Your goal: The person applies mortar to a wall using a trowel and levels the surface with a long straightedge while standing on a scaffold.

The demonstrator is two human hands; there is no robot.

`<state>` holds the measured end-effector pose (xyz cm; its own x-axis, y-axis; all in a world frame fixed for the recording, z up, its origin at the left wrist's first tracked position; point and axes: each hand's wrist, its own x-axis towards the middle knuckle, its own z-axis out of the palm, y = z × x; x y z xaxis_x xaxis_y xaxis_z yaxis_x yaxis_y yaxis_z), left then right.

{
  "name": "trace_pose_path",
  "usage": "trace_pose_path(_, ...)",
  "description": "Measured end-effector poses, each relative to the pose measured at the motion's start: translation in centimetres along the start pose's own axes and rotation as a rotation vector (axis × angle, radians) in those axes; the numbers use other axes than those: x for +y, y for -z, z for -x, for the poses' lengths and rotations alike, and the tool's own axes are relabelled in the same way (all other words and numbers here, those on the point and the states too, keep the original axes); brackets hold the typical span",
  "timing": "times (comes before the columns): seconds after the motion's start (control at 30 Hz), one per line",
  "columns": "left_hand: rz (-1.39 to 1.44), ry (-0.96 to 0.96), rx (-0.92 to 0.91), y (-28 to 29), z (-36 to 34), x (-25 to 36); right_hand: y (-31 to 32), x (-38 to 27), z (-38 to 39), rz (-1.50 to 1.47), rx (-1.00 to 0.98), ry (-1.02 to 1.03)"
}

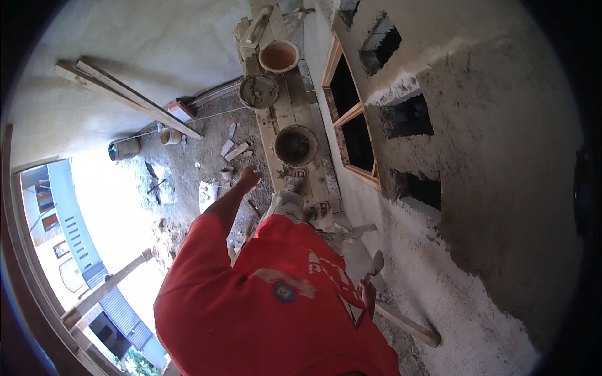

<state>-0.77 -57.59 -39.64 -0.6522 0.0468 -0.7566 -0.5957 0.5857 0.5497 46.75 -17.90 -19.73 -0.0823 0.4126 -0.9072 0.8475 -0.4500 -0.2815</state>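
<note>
My right hand (368,296), close to my right side, is closed round the handle of a trowel (377,262), whose metal blade points up and away from me. My left arm reaches out to the left, and my left hand (251,178) hangs beside the planks with its fingers curled and nothing visible in them. Ahead of my feet, a round basin (295,145) with dark wet mortar inside sits on the plank platform (285,110). Beyond it stand a basin of grey mortar (258,92) and an orange-brown basin (279,57).
On the right, the partly plastered wall (483,125) has a wooden window frame (352,116) and several rough holes. Timber lengths (128,97) lean at the far left. Buckets (125,149) and broken pieces (237,151) lie on the dirt floor. A plank (407,324) juts out near my right hand.
</note>
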Motion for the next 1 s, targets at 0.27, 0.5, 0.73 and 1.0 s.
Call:
trace_pose_path(0.27, 0.229, 0.239, -0.051, 1.7, 6.6, -1.7, -4.5, -10.7, -0.4, 0.091, 0.055, 0.003)
trace_pose_path(0.5, 0.559, 0.054, -0.043, 3.6, 8.4, -0.7, -3.1, -10.7, -3.6, 0.22, -0.146, -0.033)
trace_pose_path(0.73, 0.598, 0.081, 0.03, 1.3, 12.2, -6.7, -3.3, -14.8, -5.7, 0.278, -0.067, -0.05)
trace_pose_path(1.0, 0.53, 0.3, 0.064, -3.7, 16.6, -12.5, -8.2, -23.6, -7.5, 0.734, -0.201, 0.02)
